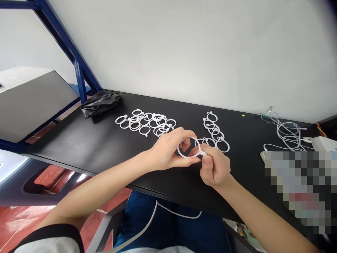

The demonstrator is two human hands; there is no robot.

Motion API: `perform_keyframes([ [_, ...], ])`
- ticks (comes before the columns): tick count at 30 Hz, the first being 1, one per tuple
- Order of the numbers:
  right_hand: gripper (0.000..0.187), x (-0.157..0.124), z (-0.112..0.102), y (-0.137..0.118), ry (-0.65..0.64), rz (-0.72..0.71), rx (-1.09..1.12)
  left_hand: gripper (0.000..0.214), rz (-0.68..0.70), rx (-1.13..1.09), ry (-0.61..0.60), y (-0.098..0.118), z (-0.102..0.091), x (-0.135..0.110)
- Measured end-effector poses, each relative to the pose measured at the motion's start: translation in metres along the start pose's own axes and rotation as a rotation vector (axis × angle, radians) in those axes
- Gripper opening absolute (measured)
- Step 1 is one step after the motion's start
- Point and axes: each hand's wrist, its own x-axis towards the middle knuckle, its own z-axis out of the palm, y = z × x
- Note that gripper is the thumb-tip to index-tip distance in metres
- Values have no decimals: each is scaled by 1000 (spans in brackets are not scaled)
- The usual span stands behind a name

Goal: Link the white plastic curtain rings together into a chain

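Note:
Both hands hold one white curtain ring (184, 156) above the black table, in the middle of the head view. My left hand (167, 149) curves round the ring's left side, its thumb below and its fingers above. At the ring's right end, my right hand (217, 165) pinches the small joint with the eyelet between thumb and fingers, which partly cover it. Beyond my left hand lies a loose heap of similar white rings (161, 120). A smaller, stretched-out group of rings (218, 131) lies behind my right hand, which hides part of it.
A crumpled black plastic bag (101, 104) lies at the table's (79, 140) back left. To the right are eyeglasses (271, 116), a coiled white cable (288, 135) and a blurred-out object (297, 186). A white wall (197, 52) bounds the back; blue metal framing (81, 79) rises at left.

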Motion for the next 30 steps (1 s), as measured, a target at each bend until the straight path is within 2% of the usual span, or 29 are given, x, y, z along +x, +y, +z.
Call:
perform_keyframes([
  [14,14,0,-1,0,-5,-1,-17,38,26,96,-18,-6,1,-2],
  [24,13,4,-2,-3,-38,-1,-6,35,10,96,-85,-5,0,-2],
  [28,12,4,-4,-1,-55,-6,-7,36,38,169,-109,-6,0,-2],
  [30,13,6,-8,2,-95,19,-25,33,60,276,-109,-9,0,-2],
])
